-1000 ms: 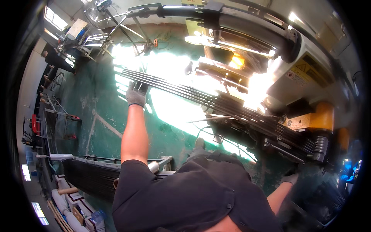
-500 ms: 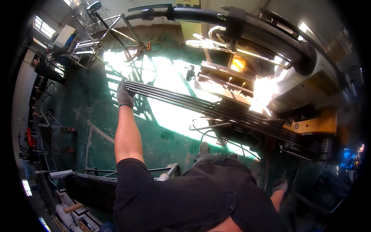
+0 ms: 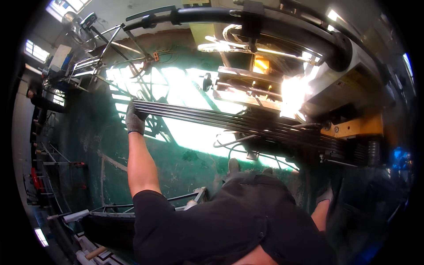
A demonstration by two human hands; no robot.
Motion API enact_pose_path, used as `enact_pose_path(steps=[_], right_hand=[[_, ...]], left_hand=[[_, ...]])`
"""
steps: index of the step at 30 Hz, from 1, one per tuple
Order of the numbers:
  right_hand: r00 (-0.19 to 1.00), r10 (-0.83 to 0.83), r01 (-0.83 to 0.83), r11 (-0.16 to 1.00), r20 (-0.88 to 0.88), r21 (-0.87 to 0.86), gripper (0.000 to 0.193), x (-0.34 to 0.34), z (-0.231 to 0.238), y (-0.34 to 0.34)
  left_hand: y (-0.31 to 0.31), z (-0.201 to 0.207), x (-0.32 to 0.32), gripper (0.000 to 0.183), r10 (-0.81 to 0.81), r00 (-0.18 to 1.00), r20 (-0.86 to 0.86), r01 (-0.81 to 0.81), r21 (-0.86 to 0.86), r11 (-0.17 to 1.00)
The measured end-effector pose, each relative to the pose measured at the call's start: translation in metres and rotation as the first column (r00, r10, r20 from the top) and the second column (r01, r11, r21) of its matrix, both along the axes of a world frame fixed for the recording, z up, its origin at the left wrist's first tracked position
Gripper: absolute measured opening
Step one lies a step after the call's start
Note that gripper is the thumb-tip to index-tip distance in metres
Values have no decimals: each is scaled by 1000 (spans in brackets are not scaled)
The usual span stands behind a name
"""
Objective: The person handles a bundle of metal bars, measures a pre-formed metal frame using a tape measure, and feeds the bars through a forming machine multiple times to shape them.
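Note:
My left hand, in a grey work glove, is closed around the left end of a bundle of long, slim metal rods. Side by side, the rods slant across in front of me and down to the right, where they lie over dark machine parts. Whether they are solid or hollow I cannot tell. Low at my right side is my right hand, gloved too and apart from the rods. Its fingers are too dark and small to read.
A machine with a thick black arm, a yellow block and a metal bed stands ahead. Cables hang below the rods. Metal frames and a fan are far left; another frame is beside me.
The view has shifted, so the machine sits further left and the rods' left end a little lower. My left hand keeps its grip. My right hand shows slightly higher.

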State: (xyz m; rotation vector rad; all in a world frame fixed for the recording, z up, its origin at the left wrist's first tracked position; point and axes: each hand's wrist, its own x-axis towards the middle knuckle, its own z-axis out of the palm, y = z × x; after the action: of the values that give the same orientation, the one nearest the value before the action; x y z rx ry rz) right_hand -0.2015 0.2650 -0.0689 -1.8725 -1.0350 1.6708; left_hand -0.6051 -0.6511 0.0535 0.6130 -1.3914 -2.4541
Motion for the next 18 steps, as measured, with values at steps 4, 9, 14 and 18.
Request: enact_pose_path(steps=[4, 9, 14, 18], right_hand=[[991, 25, -30, 999, -131, -37, 17, 25, -8, 34], [997, 75, -76, 997, 35, 31, 20, -20, 18, -4], [988, 119, -134, 978, 97, 162, 26, -37, 16, 19], [872, 286, -350, 932, 398, 97, 47, -20, -21, 75]], left_hand=[[-32, -28, 2, 42, -139, 986, 93, 139, 9, 990], [-63, -20, 1, 56, -517, 822, -239, 554, 125, 823], [8, -13, 28, 61, 314, 949, 5, -308, 216, 927], [102, -48, 60, 65, 315, 927, 204, -355, 203, 913]])
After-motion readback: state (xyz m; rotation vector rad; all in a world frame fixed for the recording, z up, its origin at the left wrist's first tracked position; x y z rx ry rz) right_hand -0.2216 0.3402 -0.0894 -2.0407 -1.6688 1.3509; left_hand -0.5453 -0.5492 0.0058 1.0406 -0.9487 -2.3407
